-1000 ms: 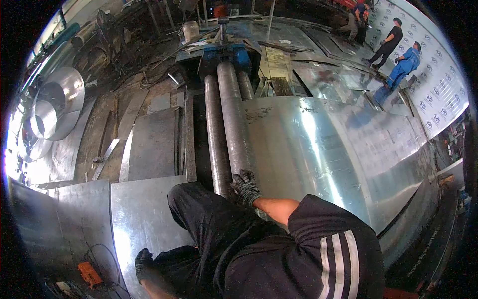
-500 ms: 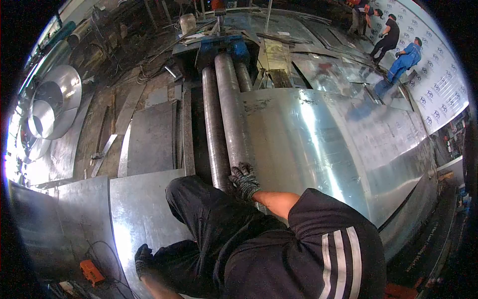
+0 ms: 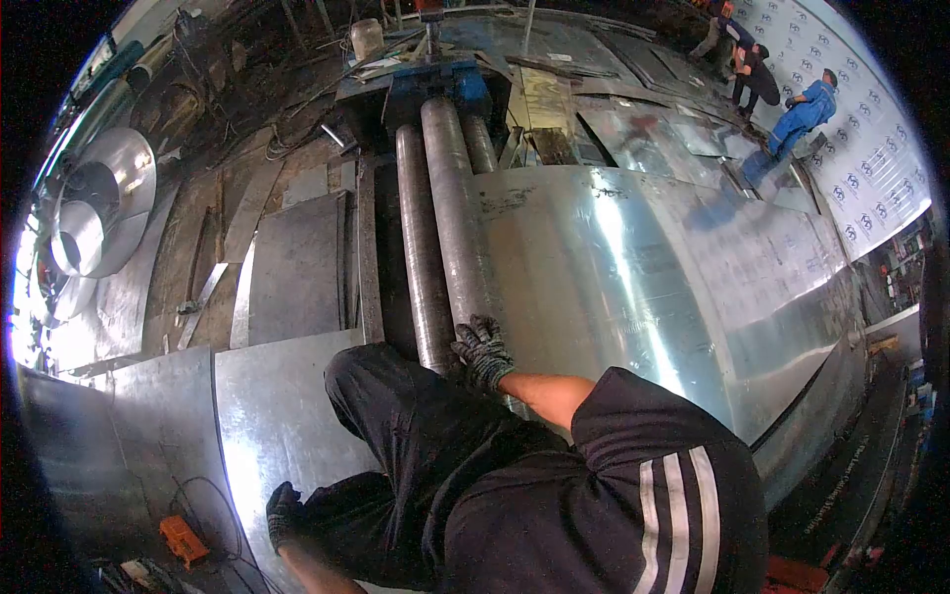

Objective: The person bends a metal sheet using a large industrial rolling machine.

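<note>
Left hand [image 3: 284,509]: gloved, low beside leg [image 3: 346,520]; grip cannot be told. Orange box [image 3: 183,541] nearby, apart. Right hand [image 3: 482,352]: gloved, laid over near part of thick roll [image 3: 457,208], fingers loosely spread, clasping nothing visible. Sheet [image 3: 554,267] bowed, lies right of thick roll, edge alongside. Step in hand looks like steadying at roll; next move calls for fingers clear of gap toward thin roll [image 3: 423,262]. Far: blue housing [image 3: 440,87], worker in blue [image 3: 807,111].

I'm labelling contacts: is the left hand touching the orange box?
Apart. The head view plainly shows a strip of metal sheet between the left hand and the orange box.
</note>
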The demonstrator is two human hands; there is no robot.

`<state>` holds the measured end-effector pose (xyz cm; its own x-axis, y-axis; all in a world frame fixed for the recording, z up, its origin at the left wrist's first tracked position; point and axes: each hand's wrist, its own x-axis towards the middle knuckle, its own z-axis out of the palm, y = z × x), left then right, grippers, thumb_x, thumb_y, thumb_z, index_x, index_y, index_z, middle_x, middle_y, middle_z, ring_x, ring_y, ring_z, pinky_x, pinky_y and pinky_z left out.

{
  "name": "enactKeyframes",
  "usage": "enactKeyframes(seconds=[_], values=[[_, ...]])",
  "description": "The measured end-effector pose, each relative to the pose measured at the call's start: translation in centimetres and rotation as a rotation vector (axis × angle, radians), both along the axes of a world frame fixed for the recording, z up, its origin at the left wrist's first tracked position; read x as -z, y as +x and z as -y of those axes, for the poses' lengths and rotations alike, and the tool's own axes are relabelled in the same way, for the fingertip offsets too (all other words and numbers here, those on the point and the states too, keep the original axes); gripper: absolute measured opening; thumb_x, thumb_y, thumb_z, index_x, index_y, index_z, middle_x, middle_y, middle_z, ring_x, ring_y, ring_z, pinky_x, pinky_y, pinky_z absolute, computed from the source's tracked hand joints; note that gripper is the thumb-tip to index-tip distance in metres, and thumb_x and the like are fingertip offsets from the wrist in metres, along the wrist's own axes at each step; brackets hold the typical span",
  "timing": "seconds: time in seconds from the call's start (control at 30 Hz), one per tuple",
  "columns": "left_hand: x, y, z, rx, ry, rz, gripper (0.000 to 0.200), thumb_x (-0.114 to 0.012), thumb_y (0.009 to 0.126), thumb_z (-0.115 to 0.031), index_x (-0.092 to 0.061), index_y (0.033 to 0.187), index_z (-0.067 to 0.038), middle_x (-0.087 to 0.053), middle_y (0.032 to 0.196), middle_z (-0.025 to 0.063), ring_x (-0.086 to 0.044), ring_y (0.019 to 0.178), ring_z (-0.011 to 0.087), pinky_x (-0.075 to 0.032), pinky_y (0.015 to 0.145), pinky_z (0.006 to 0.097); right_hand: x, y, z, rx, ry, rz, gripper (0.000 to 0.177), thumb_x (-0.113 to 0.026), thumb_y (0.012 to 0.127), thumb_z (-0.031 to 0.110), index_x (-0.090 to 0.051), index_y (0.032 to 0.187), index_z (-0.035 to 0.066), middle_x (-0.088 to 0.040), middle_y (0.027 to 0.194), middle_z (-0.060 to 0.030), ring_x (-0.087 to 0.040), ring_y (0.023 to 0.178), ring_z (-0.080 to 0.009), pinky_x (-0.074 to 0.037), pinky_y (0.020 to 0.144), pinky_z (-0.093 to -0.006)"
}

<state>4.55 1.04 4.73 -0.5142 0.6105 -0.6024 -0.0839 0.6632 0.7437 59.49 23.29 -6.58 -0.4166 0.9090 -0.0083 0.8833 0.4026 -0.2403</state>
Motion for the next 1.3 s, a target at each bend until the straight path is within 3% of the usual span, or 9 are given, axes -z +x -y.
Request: enactKeyframes(seconds=[0.13,0.23,0.4,0.67,0.77,0.9,1.07,1.17,1.3], values=[[1.0,-0.5,0.1,-0.093,0.008,0.021,0.045,-0.063,0.097,-0.03,-0.059,0.134,-0.006,-0.069,0.104,0.0139,-0.059,0.08,0.0249,-0.051,0.071,0.0394,1.7,0.0,-0.2,-0.002,0.08,-0.011,0.052,-0.057,0.088,0.051,-0.064,0.128,0.019,-0.04,0.155,-0.0157,-0.02,0.149,-0.0436,-0.005,0.12,-0.0648],[0.4,-0.8,0.0,0.033,0.006,0.026,0.043,-0.063,0.097,-0.029,-0.06,0.133,-0.006,-0.069,0.104,0.0138,-0.059,0.082,0.0245,-0.051,0.071,0.0394,1.2,0.0,-0.2,0.001,0.083,-0.022,0.051,-0.059,0.087,0.051,-0.064,0.127,0.02,-0.04,0.155,-0.0149,-0.022,0.149,-0.0437,-0.006,0.119,-0.0652],[-1.4,2.4,-0.1,-0.222,0.069,0.081,0.041,-0.063,0.097,-0.027,-0.061,0.131,-0.005,-0.069,0.102,0.0144,-0.058,0.078,0.0233,-0.05,0.069,0.0389,-0.2,0.1,-0.2,-0.015,0.062,0.03,0.051,-0.062,0.085,0.05,-0.064,0.127,0.02,-0.04,0.155,-0.0148,-0.022,0.149,-0.0438,-0.007,0.119,-0.0656],[0.7,-0.9,0.2,-0.065,0.05,0.076,0.044,-0.064,0.096,-0.027,-0.059,0.133,-0.004,-0.068,0.104,0.0145,-0.057,0.079,0.0245,-0.051,0.07,0.0397,3.7,-0.3,-0.7,0.068,0.054,-0.011,0.06,-0.064,0.084,0.051,-0.061,0.134,0.019,-0.035,0.158,-0.0137,-0.014,0.151,-0.0414,-0.006,0.119,-0.065],[1.3,-1.6,0.2,0.026,0.002,0.036,0.044,-0.063,0.096,-0.027,-0.059,0.134,-0.004,-0.068,0.104,0.0143,-0.058,0.079,0.025,-0.051,0.07,0.04,0.0,0.1,-0.2,-0.009,-0.035,0.069,0.059,-0.063,0.084,0.051,-0.062,0.133,0.019,-0.034,0.159,-0.0141,-0.014,0.152,-0.0418,-0.006,0.119,-0.065],[2.7,-3.1,0.3,0.084,-0.011,0.01,0.045,-0.063,0.096,-0.026,-0.058,0.135,-0.005,-0.068,0.104,0.014,-0.058,0.08,0.0251,-0.052,0.071,0.04,1.0,-0.2,-0.3,0.001,0.025,0.045,0.059,-0.064,0.084,0.051,-0.062,0.133,0.019,-0.035,0.158,-0.0148,-0.014,0.151,-0.0428,-0.005,0.12,-0.0648],[0.8,-0.8,0.4,-0.031,0.039,0.066,0.044,-0.063,0.096,-0.025,-0.058,0.135,-0.005,-0.069,0.107,0.0148,-0.058,0.08,0.0244,-0.052,0.072,0.039,-1.3,-0.3,-0.2,0.011,-0.06,-0.006,0.056,-0.063,0.084,0.05,-0.064,0.13,0.018,-0.039,0.155,-0.0165,-0.02,0.149,-0.0451,-0.006,0.119,-0.0652],[-0.5,0.9,0.0,-0.106,0.058,0.11,0.044,-0.063,0.096,-0.025,-0.058,0.135,-0.005,-0.069,0.109,0.0158,-0.06,0.083,0.0251,-0.052,0.072,0.0383,5.1,-0.5,-0.8,0.126,0.103,-0.148,0.054,-0.062,0.085,0.049,-0.065,0.13,0.018,-0.039,0.155,-0.0164,-0.02,0.149,-0.045,-0.007,0.119,-0.0652],[-0.8,0.2,0.0,-0.015,0.003,0.063,0.046,-0.063,0.096,-0.026,-0.057,0.136,-0.005,-0.068,0.113,0.0174,-0.063,0.091,0.0271,-0.051,0.075,0.0381,5.8,-0.3,-1.1,0.158,0.067,-0.229,0.052,-0.061,0.086,0.047,-0.065,0.128,0.018,-0.04,0.155,-0.017,-0.021,0.149,-0.0447,-0.008,0.119,-0.0651]])
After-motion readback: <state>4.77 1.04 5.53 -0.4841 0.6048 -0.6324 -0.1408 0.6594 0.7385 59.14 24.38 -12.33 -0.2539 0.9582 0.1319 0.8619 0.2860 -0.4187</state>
